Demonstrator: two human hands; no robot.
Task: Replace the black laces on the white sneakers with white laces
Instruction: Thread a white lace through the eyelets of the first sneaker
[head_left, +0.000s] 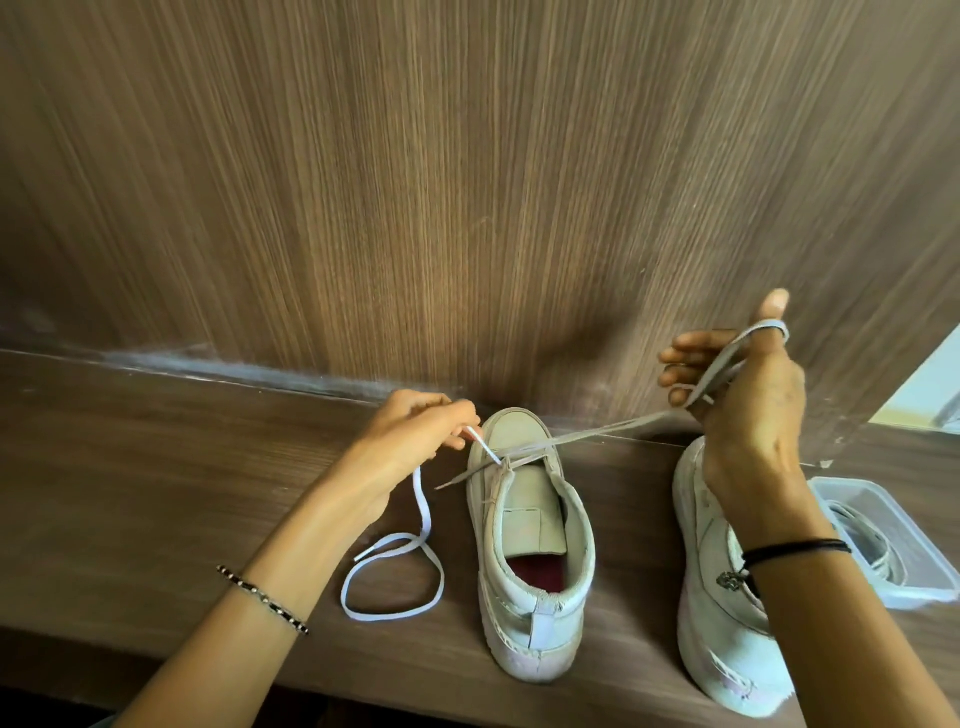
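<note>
Our left hand (415, 431) pinches the flat white lace (427, 519) at ten o'clock of the sneaker (535, 571) on the shelf (208, 467). Our right hand (748, 400), at two o'clock, grips the other end, looped over the thumb. Only the toe eyelets are threaded.

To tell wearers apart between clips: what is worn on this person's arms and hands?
Both forearms are bare, no sleeves in view. The left hand and right hand are ungloved. The left wrist carries a thin bracelet of black and pale beads; the right wrist a thin black cord band.
</note>
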